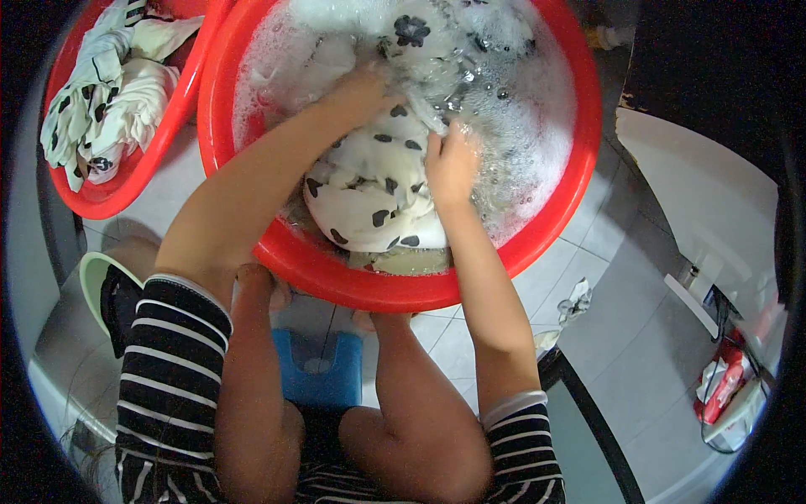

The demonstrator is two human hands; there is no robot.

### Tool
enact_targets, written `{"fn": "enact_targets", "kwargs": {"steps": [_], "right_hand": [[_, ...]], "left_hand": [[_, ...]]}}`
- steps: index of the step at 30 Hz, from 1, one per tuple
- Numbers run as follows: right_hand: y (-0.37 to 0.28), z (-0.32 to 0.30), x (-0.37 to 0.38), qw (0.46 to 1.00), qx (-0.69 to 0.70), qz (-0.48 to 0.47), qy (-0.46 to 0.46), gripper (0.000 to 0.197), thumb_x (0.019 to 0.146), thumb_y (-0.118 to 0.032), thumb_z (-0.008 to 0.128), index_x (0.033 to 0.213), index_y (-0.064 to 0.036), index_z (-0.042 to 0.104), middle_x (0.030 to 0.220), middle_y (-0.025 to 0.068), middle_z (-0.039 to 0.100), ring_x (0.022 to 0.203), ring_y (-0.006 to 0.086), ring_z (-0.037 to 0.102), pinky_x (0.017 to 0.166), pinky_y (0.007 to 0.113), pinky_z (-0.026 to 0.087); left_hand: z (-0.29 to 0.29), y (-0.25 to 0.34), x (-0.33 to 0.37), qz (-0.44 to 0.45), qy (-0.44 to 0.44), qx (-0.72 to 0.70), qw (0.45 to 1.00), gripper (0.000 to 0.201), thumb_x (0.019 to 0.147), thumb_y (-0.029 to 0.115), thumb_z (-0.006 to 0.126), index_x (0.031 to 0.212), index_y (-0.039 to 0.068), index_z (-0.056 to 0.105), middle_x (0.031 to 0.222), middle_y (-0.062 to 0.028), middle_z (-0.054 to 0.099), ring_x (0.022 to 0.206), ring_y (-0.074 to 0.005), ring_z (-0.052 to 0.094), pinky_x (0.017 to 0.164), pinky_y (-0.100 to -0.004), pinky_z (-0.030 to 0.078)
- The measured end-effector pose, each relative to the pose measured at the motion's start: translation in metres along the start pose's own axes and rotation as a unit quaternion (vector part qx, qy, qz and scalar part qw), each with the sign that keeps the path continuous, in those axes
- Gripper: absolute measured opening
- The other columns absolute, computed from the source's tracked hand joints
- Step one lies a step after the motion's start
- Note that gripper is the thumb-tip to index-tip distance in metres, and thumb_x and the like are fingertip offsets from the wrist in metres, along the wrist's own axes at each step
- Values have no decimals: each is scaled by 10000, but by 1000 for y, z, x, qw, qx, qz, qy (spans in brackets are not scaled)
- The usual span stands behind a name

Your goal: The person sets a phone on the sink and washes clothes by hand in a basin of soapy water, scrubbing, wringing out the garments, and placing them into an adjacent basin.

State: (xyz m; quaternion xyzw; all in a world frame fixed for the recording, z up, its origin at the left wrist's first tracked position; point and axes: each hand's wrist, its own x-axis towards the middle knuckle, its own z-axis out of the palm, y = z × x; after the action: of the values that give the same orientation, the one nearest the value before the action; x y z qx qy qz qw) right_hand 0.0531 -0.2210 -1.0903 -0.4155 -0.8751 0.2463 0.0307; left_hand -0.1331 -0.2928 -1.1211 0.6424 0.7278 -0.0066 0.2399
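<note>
A white cloth with black spots [378, 202] lies bunched up in a large red tub [369, 294] of foamy water, its near part bulging above the surface. My left hand [363, 94] reaches to the cloth's far left part; its fingers are smeared and hidden by suds and fabric. On the cloth's right side, my right hand [456, 160] is closed on a wet fold, thumb toward the left hand. More white fabric with a black flower print [411, 32] floats at the far side of the tub.
At the far left, a smaller red basin [126, 197] holds wet white garments with dark patterns [117, 109]. Between my feet stands a blue plastic piece [317, 378]. A pale green container [96, 281] is at left. Crumpled wrapping [576, 301] and a red package [726, 382] lie at right.
</note>
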Motion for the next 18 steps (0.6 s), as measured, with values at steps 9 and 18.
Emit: {"fn": "enact_targets", "kwargs": {"steps": [9, 18], "right_hand": [[82, 66, 9, 975, 205, -19, -77, 467, 917, -191, 447, 1363, -72, 377, 1282, 117, 481, 1130, 259, 481, 990, 375, 374], [-36, -74, -10, 574, 703, 413, -78, 437, 854, -373, 650, 1147, -66, 544, 992, 63, 601, 952, 178, 575, 758, 288, 490]], "left_hand": [[-12, 23, -1, 26, 56, -45, 997, 380, 792, 115, 532, 1169, 72, 528, 1019, -217, 560, 962, -388, 565, 839, -468, 470], [-75, 123, -63, 20, 191, -433, 881, 303, 764, 282, 617, 980, 70, 604, 880, -155, 610, 856, -350, 601, 785, -441, 477]]}}
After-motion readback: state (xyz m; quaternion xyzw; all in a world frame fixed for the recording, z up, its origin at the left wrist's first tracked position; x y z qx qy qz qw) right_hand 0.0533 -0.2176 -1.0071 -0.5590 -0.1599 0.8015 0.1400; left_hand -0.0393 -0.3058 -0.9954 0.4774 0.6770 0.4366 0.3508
